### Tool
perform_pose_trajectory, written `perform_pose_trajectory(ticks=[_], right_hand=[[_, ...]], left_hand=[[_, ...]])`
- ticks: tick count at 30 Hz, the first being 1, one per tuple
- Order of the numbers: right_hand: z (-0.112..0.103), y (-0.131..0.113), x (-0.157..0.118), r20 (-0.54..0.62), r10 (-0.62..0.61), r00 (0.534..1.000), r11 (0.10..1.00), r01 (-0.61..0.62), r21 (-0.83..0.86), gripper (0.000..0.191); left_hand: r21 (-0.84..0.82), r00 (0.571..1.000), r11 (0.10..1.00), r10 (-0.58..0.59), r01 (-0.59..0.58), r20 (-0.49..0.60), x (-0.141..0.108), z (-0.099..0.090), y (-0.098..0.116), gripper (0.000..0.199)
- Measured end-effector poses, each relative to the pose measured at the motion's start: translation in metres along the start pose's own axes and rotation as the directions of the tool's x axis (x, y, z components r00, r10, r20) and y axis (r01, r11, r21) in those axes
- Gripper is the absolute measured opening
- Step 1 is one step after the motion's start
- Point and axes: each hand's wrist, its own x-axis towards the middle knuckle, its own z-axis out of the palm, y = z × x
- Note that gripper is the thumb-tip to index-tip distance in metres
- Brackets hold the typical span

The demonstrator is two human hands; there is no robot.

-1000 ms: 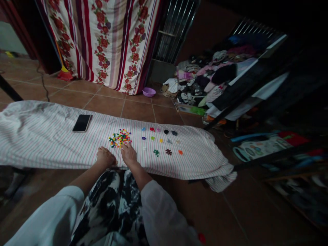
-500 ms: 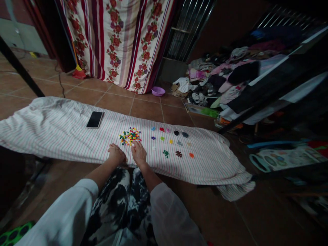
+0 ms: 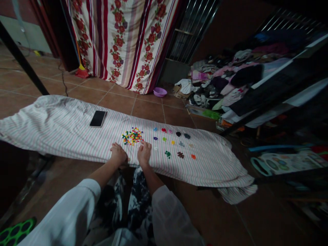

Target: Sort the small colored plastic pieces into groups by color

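A heap of small mixed-colour beads [image 3: 132, 136] lies on the striped cloth [image 3: 69, 136]. At the heap's near right edge is my right hand [image 3: 145, 153], its fingers pinched together; whatever is between them is too small to make out. My left hand [image 3: 118, 154] rests on the cloth's near edge, below the heap, with its fingers curled in and nothing visible in them. To the right, small single-colour clusters stand in rows, among them a black cluster [image 3: 178, 134], a dark green cluster [image 3: 167, 154], a brown cluster [image 3: 180, 155] and an orange cluster [image 3: 193, 156].
A phone [image 3: 98, 118] lies on the cloth left of the beads. Beyond the table are a purple basin [image 3: 160, 92], a floral curtain [image 3: 133, 41] and a red broom [image 3: 82, 72]. Clothes [image 3: 220, 75] are piled at the back right. Dark poles rise near both table ends.
My right hand has shifted slightly right along the heap's near edge, its fingers now drawn in more. My left hand stays by the near edge. The whole view has shifted a little.
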Motion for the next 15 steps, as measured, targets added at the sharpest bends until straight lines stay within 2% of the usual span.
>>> perform_pose_trajectory(ticks=[4, 8, 15], right_hand=[[-0.001, 0.004, 0.010, -0.017, 0.045, 0.999, 0.999, -0.045, -0.004, 0.027], [-0.005, 0.001, 0.016, 0.103, 0.012, 0.995, 0.997, -0.003, -0.081, 0.034], [-0.013, -0.012, 0.026, 0.258, 0.096, 0.961, 0.965, -0.027, -0.260, 0.034]], left_hand=[[0.031, 1.000, 0.999, 0.013, -0.013, -0.001, 0.000, 0.004, -0.002, 0.088], [0.051, 1.000, 0.999, 0.010, -0.008, -0.028, -0.001, 0.008, -0.002, 0.089], [0.071, 0.999, 0.997, 0.012, -0.010, -0.036, 0.000, 0.011, -0.002, 0.089]])
